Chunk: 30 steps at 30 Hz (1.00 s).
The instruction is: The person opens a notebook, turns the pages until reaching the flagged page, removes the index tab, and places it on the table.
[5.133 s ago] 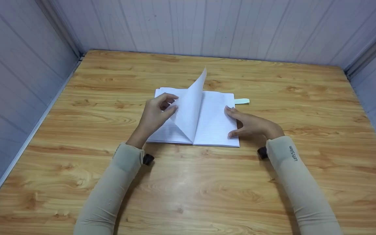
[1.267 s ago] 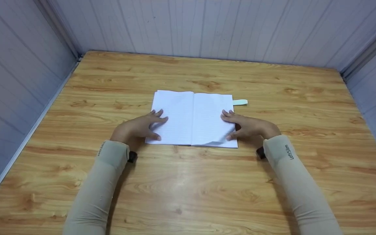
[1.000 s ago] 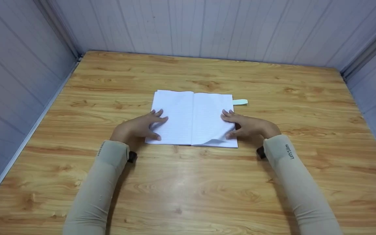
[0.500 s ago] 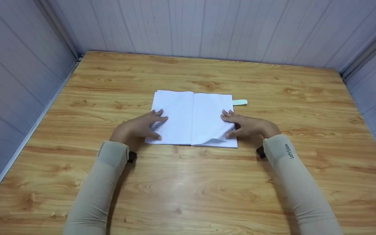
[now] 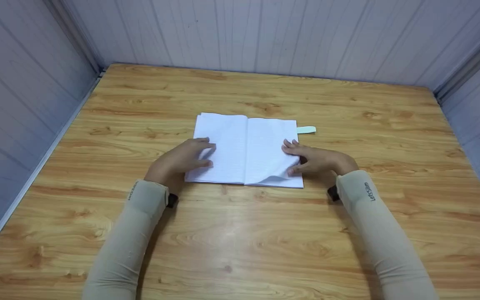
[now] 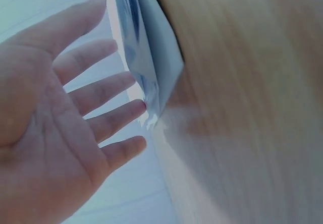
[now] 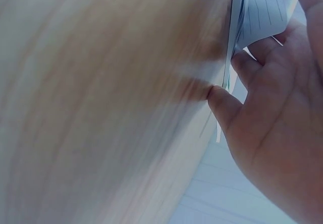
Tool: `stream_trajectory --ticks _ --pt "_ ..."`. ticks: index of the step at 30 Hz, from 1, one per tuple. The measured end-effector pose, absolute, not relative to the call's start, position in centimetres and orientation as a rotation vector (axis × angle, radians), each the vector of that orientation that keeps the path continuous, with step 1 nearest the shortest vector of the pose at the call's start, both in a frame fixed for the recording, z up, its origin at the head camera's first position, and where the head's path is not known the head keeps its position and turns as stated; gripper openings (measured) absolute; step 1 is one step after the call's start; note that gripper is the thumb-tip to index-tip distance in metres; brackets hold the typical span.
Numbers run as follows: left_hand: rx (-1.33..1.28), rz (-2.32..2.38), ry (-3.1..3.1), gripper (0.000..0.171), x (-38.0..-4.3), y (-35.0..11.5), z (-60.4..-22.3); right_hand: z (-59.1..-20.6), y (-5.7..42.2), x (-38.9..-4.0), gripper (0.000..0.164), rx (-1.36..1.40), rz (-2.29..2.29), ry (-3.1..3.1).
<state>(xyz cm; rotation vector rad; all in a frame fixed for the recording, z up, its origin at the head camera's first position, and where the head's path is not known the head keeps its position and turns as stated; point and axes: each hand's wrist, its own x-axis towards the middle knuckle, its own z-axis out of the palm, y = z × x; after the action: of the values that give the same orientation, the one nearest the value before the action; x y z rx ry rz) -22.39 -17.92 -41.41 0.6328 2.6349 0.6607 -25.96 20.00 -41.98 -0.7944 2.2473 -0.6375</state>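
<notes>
In the head view a white lined notebook (image 5: 227,129) lies spread on the wooden table. My left hand (image 5: 181,156) hovers over its left page, fingers loosely extended and holding nothing. The left wrist view shows that palm (image 6: 55,133) with spread fingers beside the notebook's page edges (image 6: 144,57). At the right page's outer edge, my right hand (image 5: 317,160) holds the lower corner of a page (image 5: 275,173), which curls up between thumb and fingers. Seen from the right wrist, the bent lined page (image 7: 265,14) sits between the thumb and fingers of that hand (image 7: 282,113).
A pale green strip (image 5: 306,129) sticks out from the notebook's right side. The wooden table (image 5: 227,241) stretches around it on all sides. Whitish panel walls (image 5: 240,37) stand behind the table and at both sides.
Earlier my left hand turned a leaf over; then both hands rested on the flat pages. The lower right page corner has curled up at my right thumb. My left hand has just lifted slightly.
</notes>
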Motion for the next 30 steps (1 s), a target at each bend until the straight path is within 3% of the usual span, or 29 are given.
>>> stream_trajectory --ticks 15,30 --pt "0.721 0.850 2.778 0.046 -21.9 -12.9 -41.0 -42.1 20.1 -26.0 0.084 -0.785 -0.618 2.258" --pt "0.863 0.849 2.669 0.050 -21.4 -7.9 -41.2 -42.0 19.9 -26.1 0.086 -0.746 -0.606 2.265"
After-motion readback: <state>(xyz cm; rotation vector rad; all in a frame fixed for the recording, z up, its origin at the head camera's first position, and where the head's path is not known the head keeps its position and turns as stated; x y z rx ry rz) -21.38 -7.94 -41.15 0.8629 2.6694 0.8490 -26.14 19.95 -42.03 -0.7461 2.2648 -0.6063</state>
